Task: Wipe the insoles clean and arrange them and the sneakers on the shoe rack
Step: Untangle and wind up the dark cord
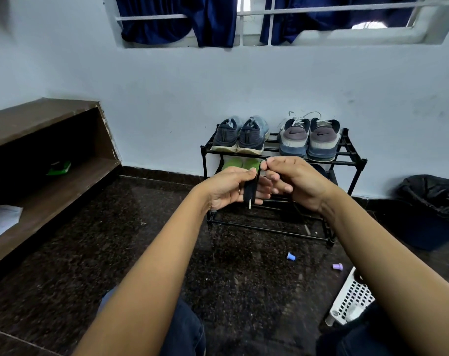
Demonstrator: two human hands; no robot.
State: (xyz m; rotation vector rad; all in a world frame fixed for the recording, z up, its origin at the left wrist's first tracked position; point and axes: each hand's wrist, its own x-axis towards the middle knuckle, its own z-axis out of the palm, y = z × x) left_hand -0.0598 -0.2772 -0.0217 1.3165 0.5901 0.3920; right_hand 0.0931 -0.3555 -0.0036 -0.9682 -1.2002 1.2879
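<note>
My left hand grips a folded black lace, hanging lengthwise downward; my right hand pinches its top loop. The shoe rack stands just beyond both.

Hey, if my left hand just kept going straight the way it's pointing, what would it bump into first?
Your right hand: the left hand points at its fingers, close across the black lace. Behind them stands the shoe rack; depth unclear.
</note>
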